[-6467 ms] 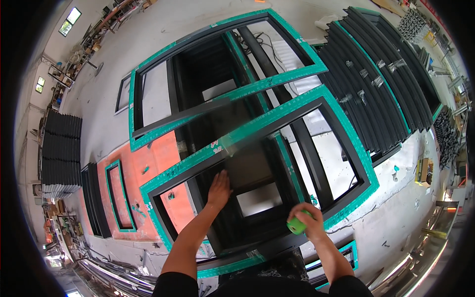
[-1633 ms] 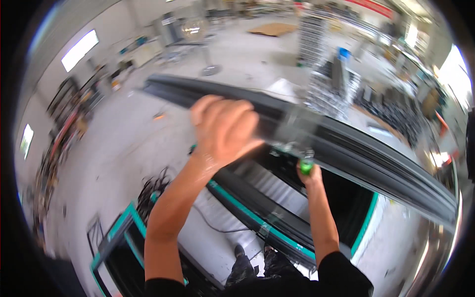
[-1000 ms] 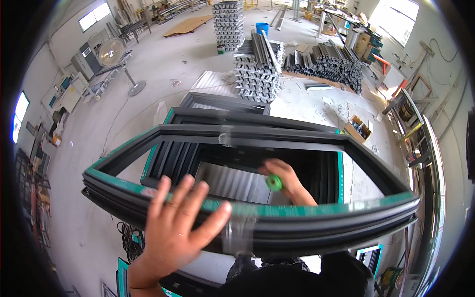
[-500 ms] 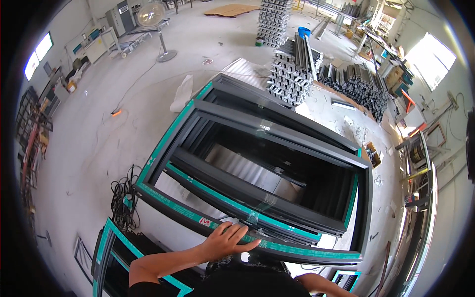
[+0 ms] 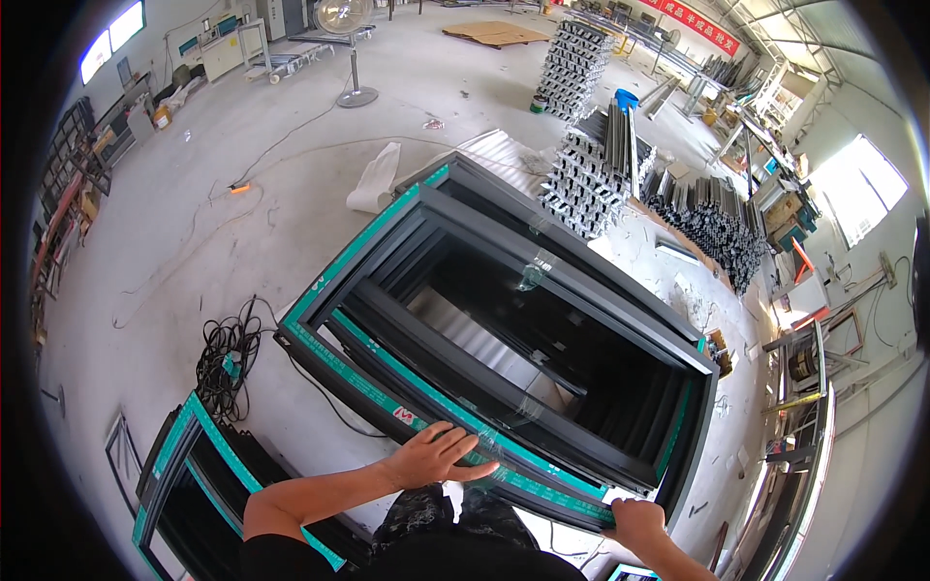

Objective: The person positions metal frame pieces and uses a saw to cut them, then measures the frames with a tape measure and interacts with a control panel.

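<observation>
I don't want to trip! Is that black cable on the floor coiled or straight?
Coiled: the black cable lies in tangled loops on the floor, left of the large black frames.

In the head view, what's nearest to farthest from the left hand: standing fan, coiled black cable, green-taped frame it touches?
1. Green-taped frame: right under the left hand.
2. Coiled black cable: off to the left.
3. Standing fan: far ahead, slightly left.
</observation>
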Demonstrator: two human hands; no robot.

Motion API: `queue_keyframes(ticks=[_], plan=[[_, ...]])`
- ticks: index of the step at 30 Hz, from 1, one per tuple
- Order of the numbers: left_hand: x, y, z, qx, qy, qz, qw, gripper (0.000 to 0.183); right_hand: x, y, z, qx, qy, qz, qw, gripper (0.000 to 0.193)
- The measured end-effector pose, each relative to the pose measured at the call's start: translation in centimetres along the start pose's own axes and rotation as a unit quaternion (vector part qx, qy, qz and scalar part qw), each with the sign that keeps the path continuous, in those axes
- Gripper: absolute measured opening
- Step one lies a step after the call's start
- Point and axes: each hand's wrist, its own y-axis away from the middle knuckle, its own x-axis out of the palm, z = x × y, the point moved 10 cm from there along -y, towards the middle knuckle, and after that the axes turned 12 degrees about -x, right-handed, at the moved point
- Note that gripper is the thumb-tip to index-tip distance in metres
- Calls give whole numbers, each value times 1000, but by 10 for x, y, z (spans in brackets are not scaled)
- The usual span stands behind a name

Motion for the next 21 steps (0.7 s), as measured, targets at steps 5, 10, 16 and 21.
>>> queue_keyframes(ticks=[5,10,16,21], plan=[[-9,-17,15,-2,-27,8,1000,62,-23,8,-10,17,-4,-3,1000,55],[-6,-36,42,5,-27,-4,1000,70,-47,-4,-5,5,-21,-30,999,54],[11,-48,67,-7,-33,-15,999,72,-64,-28,-8,0,-41,30,999,55],[8,-55,67,-10,-52,0,999,59,-71,-26,-14,-33,-59,60,996,54]])
